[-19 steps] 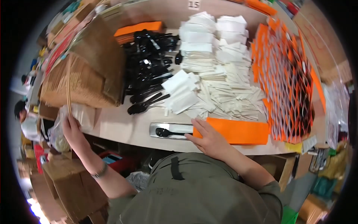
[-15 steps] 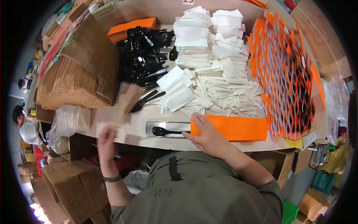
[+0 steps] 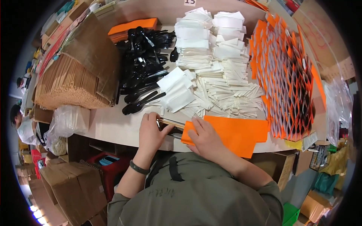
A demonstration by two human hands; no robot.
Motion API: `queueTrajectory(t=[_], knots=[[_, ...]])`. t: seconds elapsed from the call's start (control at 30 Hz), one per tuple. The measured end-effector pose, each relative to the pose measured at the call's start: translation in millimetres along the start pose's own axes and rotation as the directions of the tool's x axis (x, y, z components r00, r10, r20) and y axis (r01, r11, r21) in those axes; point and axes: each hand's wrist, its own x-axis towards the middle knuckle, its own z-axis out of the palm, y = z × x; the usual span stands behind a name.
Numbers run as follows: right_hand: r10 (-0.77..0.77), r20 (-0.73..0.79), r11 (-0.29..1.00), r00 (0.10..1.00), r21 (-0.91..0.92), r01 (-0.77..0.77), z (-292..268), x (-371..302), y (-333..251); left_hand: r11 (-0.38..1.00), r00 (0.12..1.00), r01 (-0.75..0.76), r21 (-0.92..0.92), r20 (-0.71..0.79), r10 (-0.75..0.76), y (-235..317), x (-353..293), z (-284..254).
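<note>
My left hand (image 3: 150, 132) is closed around the left end of a narrow silver tray (image 3: 177, 137). A thin tan strip (image 3: 172, 122) lies along its far side. Between my hands a dark piece, likely the black spoon, shows only in part. At the tray's right end, my right hand (image 3: 205, 137) grips an orange paper sleeve (image 3: 241, 147), with thumb and fingers over its left end. The sleeve sits tilted on top of another flat orange sleeve (image 3: 260, 130). Whether the tray's tip is inside the sleeve's mouth is hidden by my fingers.
Black plastic spoons (image 3: 145, 64) lie heaped behind my left hand. White paper packets (image 3: 192, 37) are piled at the back middle. An open carton (image 3: 90, 49) of thin tan pieces stands left. Orange sleeves (image 3: 283, 83) are packed at right. A clear plastic bag (image 3: 69, 120) hangs at the left edge.
My left hand has come from the left edge to the tray's left end and closed on it. The tan strip now lies along the tray. My right hand has tilted the top sleeve.
</note>
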Motion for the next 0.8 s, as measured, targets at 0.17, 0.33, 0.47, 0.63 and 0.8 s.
queueTrajectory(t=[0.17, 0.33, 0.47, 0.63, 0.8], knots=[[0.012, -0.139, 0.984, 0.99, 0.177, 0.013, 19, -4, 7, 0.762, 0.912, 0.055, -0.646, 0.343, 0.225, 15, -17, 35], [-0.042, -0.185, 0.99, 0.982, 0.126, 0.066, 18, -10, 1, 0.903, 0.9, -0.429, -0.002, 0.088, 0.428, 11, -21, -31], [-0.295, -0.164, 0.954, 0.942, -0.116, 0.278, -31, 36, -18, 0.722, 0.732, -0.626, 0.294, -0.097, 0.674, -13, 13, -22], [0.029, -0.241, 0.995, 0.97, -0.089, -0.051, -244, 108, 0, 0.922, 0.748, -0.371, 0.11, -0.553, 0.367, 24, 52, -97], [0.063, -0.567, 0.948, 0.821, -0.224, -0.227, -384, 69, 157, 0.926, 0.996, -0.022, -0.377, 0.072, 0.053, 5, 51, -49]])
